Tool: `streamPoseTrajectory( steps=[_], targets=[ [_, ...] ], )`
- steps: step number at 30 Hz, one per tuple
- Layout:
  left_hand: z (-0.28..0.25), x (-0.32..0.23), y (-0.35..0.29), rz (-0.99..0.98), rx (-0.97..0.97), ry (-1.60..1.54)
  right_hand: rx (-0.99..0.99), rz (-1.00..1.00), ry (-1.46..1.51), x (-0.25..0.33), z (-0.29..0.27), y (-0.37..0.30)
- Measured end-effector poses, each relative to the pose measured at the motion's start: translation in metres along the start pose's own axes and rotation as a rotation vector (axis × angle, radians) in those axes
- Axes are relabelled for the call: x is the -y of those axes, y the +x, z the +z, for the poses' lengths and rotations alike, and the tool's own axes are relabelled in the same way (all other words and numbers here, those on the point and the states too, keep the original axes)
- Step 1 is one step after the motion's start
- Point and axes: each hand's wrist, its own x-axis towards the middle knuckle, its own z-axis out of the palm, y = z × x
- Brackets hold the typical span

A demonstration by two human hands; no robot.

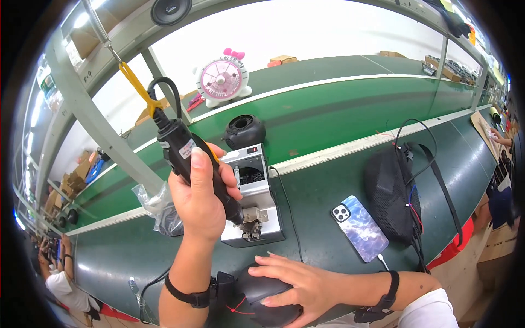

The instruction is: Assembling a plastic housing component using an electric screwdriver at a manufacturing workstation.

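My left hand is wrapped round a black electric screwdriver, which hangs from a yellow strap. The driver's tip meets the metal outlet at the front of a silver screw feeder. Small dark screws lie in the feeder's open top. Low in the view, my right hand grips a rounded black plastic housing, fingers curved over its top. A thin red wire shows at the housing's left side. The underside of the housing is hidden.
Right of the feeder lie a marbled phone and a black mesh bag with cables. Behind the feeder sits another round black housing. A clear plastic bag lies to the left, near a grey post. A pink-white fan stands beyond.
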Motion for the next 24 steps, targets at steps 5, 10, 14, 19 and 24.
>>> streamPoseTrajectory(
  steps=[5, 10, 14, 19, 24],
  targets=[
    [-0.001, 0.001, -0.004, 0.007, -0.02, 0.035, 0.038, 0.022, 0.011, 0.001, -0.008, 0.006],
    [-0.001, 0.0, -0.009, 0.025, -0.057, 0.051, 0.105, 0.038, -0.003, 0.005, -0.011, 0.012],
    [-0.003, -0.001, -0.013, 0.052, -0.009, 0.01, 0.133, 0.027, -0.028, 0.006, -0.013, 0.011],
    [-0.006, -0.001, -0.02, 0.074, 0.026, -0.059, 0.067, 0.132, -0.055, 0.007, -0.016, 0.01],
    [-0.022, -0.009, -0.03, -0.03, -0.025, -0.02, -0.052, 0.3, -0.144, 0.007, -0.014, 0.01]
  ],
)
